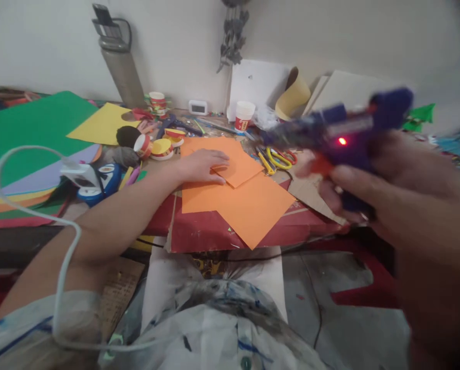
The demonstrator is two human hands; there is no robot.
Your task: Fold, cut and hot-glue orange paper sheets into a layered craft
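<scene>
My left hand (203,165) lies with its fingers stretched out on a small orange sheet (240,167). Beneath that sheet, larger orange sheets (258,210) overlap at an angle on a red board (199,231). Raised at the right, my right hand (368,185) is wrapped round a dark blue glue gun (353,128), and both are blurred by motion. A red light glows on the gun's side, and its nozzle end points left, above the table. Yellow-handled scissors (278,158) lie just right of the orange sheets.
Decorated paper cup pieces (162,148) lie beyond my left forearm. A white cable (66,252) loops over that arm from a blue-and-white power strip (100,180). Coloured sheets (25,133) cover the left side. A grey bottle (122,69) and paper cup (244,115) stand behind.
</scene>
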